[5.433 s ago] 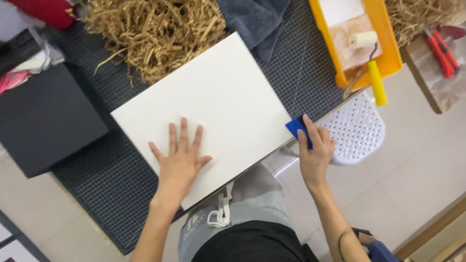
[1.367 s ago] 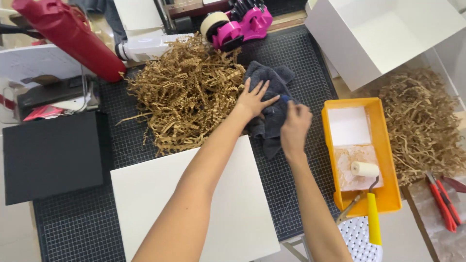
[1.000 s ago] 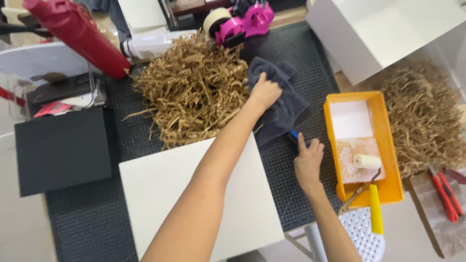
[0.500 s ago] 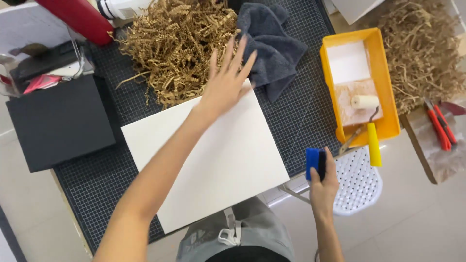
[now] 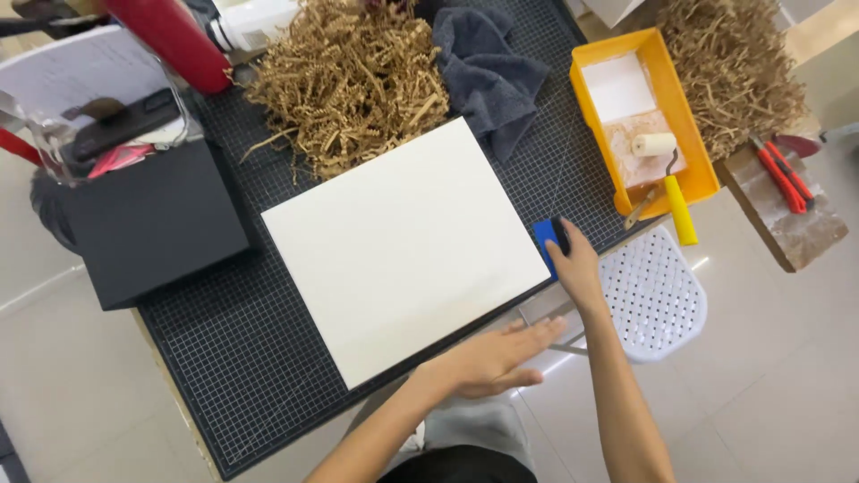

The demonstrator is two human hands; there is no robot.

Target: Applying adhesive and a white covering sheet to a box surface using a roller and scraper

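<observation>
We have a single view, from a camera worn on the head, looking almost straight down from fairly high above the counter. The picture sits turned, so the counter's edges run diagonally across it. We see nearly the whole black gridded mat, with the white board near the middle, the tiled floor along the bottom and right, and our own forearms coming in from the bottom edge. No second view shares this scene.
</observation>
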